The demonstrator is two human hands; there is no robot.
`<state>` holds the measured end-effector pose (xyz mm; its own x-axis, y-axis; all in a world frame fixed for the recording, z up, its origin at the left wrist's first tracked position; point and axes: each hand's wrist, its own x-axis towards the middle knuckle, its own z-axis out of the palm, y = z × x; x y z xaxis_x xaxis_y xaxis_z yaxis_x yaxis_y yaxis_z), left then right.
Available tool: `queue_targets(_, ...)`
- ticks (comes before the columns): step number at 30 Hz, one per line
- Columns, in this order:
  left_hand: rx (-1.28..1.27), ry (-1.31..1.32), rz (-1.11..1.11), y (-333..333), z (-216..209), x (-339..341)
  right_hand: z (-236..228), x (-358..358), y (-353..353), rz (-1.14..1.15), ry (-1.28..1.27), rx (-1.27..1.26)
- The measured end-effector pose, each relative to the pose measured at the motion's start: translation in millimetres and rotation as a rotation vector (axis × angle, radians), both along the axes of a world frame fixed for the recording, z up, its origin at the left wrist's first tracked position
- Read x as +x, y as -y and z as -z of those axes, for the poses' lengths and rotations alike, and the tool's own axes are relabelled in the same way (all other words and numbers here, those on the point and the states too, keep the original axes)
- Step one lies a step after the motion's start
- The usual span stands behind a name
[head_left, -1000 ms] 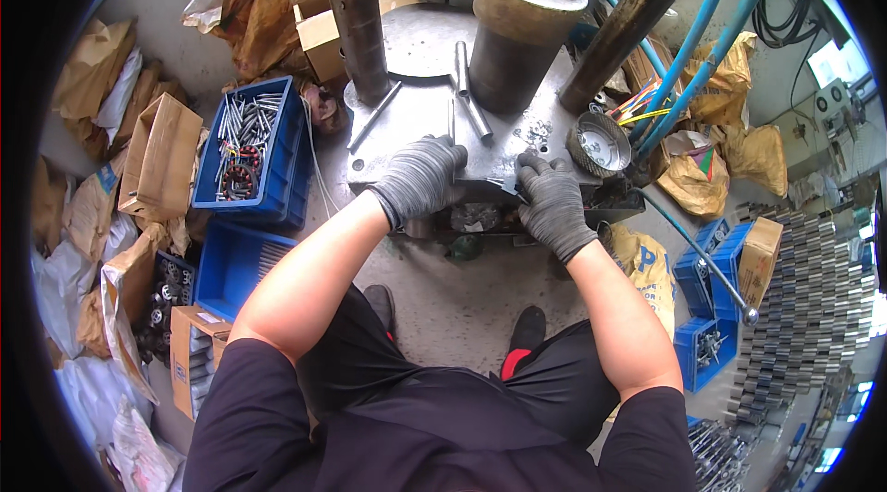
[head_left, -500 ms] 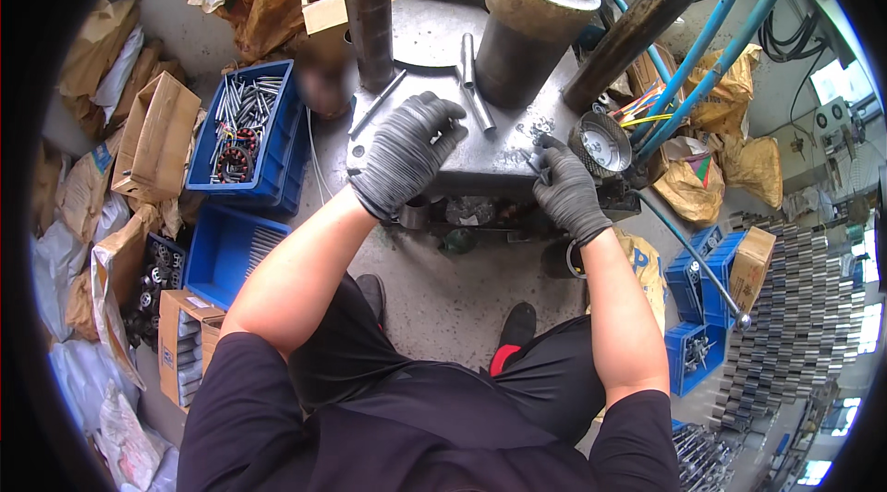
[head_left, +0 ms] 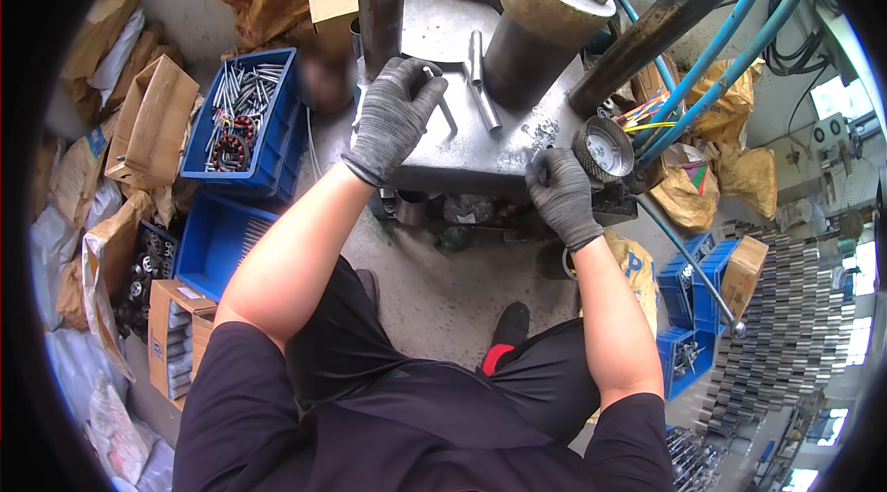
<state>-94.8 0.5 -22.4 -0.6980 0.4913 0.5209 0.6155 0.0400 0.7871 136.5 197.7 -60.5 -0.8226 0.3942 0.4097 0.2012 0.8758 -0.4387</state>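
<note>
My left hand [head_left: 393, 122], in a grey knit glove, is closed on a thin metal rod [head_left: 445, 106], raised at a slant over the steel work table [head_left: 434, 155]. At the table's front edge my gloved right hand [head_left: 564, 196] has its fingers curled in; what they hold, if anything, is hidden. Small loose washers [head_left: 539, 133] are scattered just beyond it. A round knurled metal cup [head_left: 605, 150] with small parts inside stands to its right. Between the hands and the thick steel cylinder [head_left: 545, 25] lie a short metal shaft [head_left: 485, 106] and another shaft [head_left: 476, 58], end to end.
Dark steel columns rise at the left [head_left: 382, 2] and right [head_left: 661, 25] of the table. Blue hoses [head_left: 730, 58] run beside the right one. To the left, a blue crate [head_left: 245, 122] holds metal shafts. A lever with a ball end [head_left: 737, 328] juts out at right.
My left hand has moved forward and now holds the thin rod that lay on the table. The right hand has drawn back slightly from the washers, its fingers more curled.
</note>
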Motion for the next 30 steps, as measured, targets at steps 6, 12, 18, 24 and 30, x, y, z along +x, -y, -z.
queue_targets(6,-0.171,-0.067,0.047,-9,5,4,-1,-15,-7,0.243,0.018,-0.043)
queue_targets(12,-0.248,0.196,0.174,-27,24,7,0,-35,-9,0.321,0.046,0.058)
queue_targets(18,-0.252,0.17,0.204,-33,38,-1,-8,-43,-17,0.413,-0.004,-0.059)
queue_targets(24,-0.329,0.259,0.217,-29,28,1,-16,-38,-34,0.38,0.069,-0.238)
queue_targets(30,-0.353,0.189,0.214,-31,34,-3,-15,-45,-37,0.341,0.085,-0.548)
